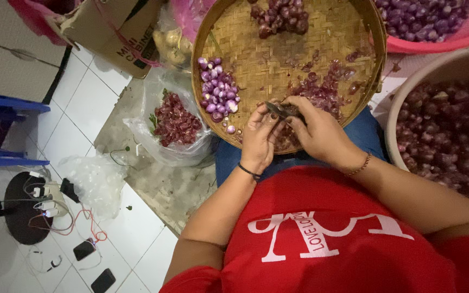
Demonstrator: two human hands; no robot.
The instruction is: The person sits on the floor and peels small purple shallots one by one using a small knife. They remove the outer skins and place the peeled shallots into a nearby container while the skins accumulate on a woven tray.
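Shallot pinched in my left hand point(260, 138), I'm gripping a small knife point(279, 110) in my right hand point(317, 130); slipping blade could be nicking my close-set fingertips.

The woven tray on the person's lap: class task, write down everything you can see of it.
The woven tray is round and shallow, of tan plaited strips that look like bamboo, with a thicker brown rim. It rests tilted across the person's lap, its top edge cut off by the picture. On it lie a pile of peeled pale-purple shallots, a darker unpeeled heap and loose reddish skins. The left hand and right hand work over its near rim.
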